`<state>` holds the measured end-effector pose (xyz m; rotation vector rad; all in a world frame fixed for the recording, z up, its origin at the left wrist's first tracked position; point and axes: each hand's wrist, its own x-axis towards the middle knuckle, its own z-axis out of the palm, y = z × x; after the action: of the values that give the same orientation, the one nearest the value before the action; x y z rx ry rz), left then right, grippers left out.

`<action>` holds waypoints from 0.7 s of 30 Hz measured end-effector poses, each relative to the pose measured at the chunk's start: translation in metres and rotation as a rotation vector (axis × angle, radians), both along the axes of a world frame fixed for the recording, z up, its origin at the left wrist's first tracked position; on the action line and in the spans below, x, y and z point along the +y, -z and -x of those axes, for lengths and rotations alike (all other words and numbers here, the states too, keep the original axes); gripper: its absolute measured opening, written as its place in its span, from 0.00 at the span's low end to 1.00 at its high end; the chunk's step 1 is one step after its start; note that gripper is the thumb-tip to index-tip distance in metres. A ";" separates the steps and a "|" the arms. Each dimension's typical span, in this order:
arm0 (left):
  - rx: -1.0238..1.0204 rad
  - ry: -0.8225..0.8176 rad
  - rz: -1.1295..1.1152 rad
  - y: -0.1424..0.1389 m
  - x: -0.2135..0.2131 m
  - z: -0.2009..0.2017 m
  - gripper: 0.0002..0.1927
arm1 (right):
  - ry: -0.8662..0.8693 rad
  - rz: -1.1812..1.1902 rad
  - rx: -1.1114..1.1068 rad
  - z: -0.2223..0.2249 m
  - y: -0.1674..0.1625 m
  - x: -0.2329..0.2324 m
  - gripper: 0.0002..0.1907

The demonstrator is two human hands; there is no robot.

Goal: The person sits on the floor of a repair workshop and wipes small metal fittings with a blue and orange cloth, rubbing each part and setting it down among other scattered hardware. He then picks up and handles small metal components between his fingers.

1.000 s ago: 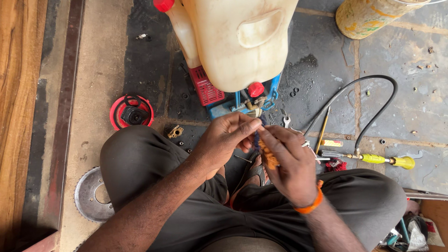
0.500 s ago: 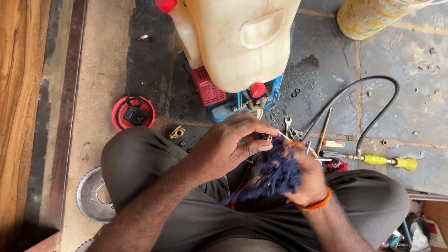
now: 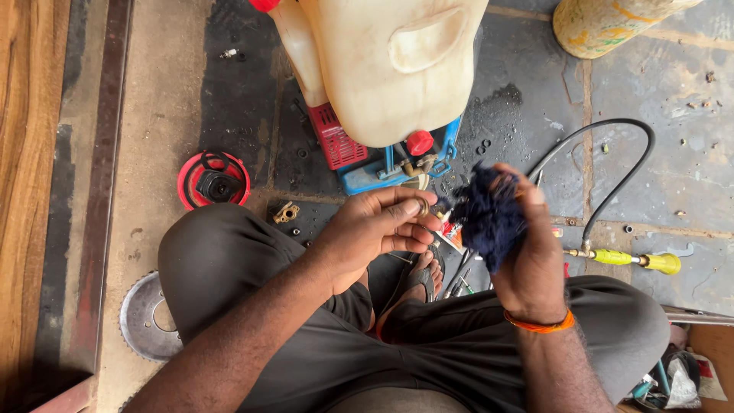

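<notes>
Left hand pinches a small brass ring at frame centre; right hand grips a dark blue rag. Wipe with the ring held steady

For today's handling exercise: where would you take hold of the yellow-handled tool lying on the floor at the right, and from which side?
Grip the yellow-handled tool around its yellow handle, coming down from above. It lies flat and bare on the stone floor, while its other end joins the black hose, so the handle end at the far right looks the freest part to close fingers around.
</notes>
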<state>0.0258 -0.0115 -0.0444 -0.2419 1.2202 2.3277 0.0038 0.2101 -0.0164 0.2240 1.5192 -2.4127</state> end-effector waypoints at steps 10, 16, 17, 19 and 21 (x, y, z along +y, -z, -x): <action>-0.035 0.089 0.123 0.020 0.012 -0.005 0.15 | -0.320 -0.799 0.734 -0.022 -0.015 -0.017 0.28; -0.076 0.047 -0.020 0.032 0.019 -0.013 0.14 | -0.323 -0.952 0.753 -0.020 -0.010 -0.013 0.30; -0.083 0.031 -0.078 0.032 0.020 -0.013 0.14 | -0.264 -1.002 0.848 -0.022 -0.010 -0.013 0.29; -0.094 -0.003 -0.199 0.032 0.023 -0.014 0.13 | -0.149 -1.119 1.035 -0.026 -0.008 -0.015 0.27; -0.106 -0.015 -0.289 0.030 0.026 -0.013 0.12 | -0.049 -1.231 1.222 -0.029 -0.002 -0.019 0.25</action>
<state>0.0386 0.0141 -0.0747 -0.2698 0.8222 2.4337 0.0329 0.1914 -0.0143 -1.2231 3.1838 -1.0768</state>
